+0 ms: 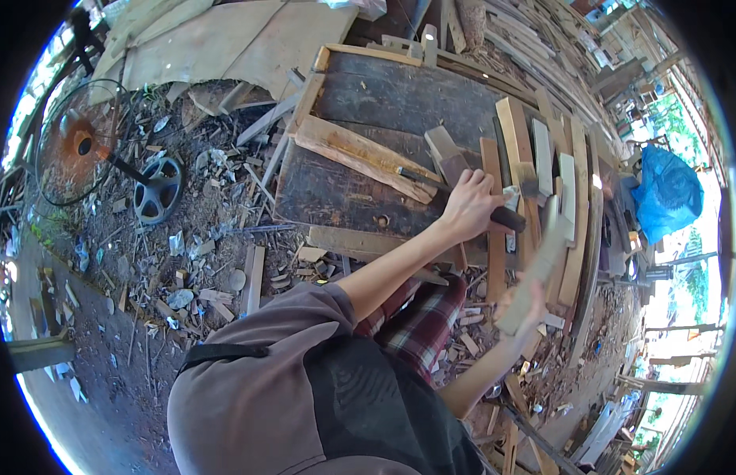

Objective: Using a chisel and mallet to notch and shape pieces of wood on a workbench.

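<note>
1. Fan guard (79, 142), upper left of the frame: round wire cage with a rusty orange hub, lying on littered dirt.
2. Wheel-shaped black plastic part (156, 190), just right of the cage: spoked, dull, half sunk in wood chips.
3. Plywood sheets (225, 39), top centre-left: pale, flat, torn at the edges.
4. Workbench (336, 190), centre: dark, weathered planks, stained and rough, framed by lighter wood.
5. Pale plank (356, 154), lying slantwise on the bench: raw, splintered along one edge.
6. Left hand (469, 207), centre right: fingers clenched around a black-handled tool (506, 217). The handle end sticks out to the right of the fist; a dark shaft runs out to the upper left over the bench, touching the pale plank's end. What kind of tool it is cannot be told.
7. Right hand (520, 305), lower right of centre: blurred, fingers closed on a short wooden slat (534, 277). The slat is pale, flat and straight-edged, rising up and to the right from the palm, just below the tool handle.
8. Wooden slats (542, 158), right of the bench: many narrow boards, tan and grey, laid side by side.
9. Blue plastic bag (665, 194), far right: crumpled, glossy.
</note>
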